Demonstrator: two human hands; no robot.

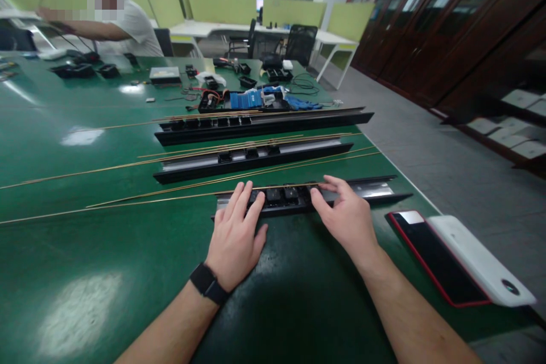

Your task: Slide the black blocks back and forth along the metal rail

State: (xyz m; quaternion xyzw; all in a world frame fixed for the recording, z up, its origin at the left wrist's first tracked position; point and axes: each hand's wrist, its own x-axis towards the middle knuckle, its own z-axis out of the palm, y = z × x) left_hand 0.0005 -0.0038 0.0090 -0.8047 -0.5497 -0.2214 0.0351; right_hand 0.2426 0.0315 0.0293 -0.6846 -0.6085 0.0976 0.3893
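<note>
A black channel rail [375, 189] with a shiny inner strip lies nearest to me, with black blocks [281, 194] seated in it. My left hand [235, 233], a dark watch on its wrist, rests over the rail's left part, fingers extended and slightly apart. At the blocks' right end, my right hand [345, 210] has its thumb and index finger closed around a small black block and a thin brass rod [183, 198] running along the rail. Two similar rails [264, 125] [256, 160] lie farther back, each with black blocks and rods.
A red-edged dark device [439, 256] and a white device [482, 259] lie at the right table edge. Behind the rails are a blue-wrapped pack [245, 99], blue gloves [302, 103], cables and a metal box [164, 75]. A person [136, 25] sits at the far left.
</note>
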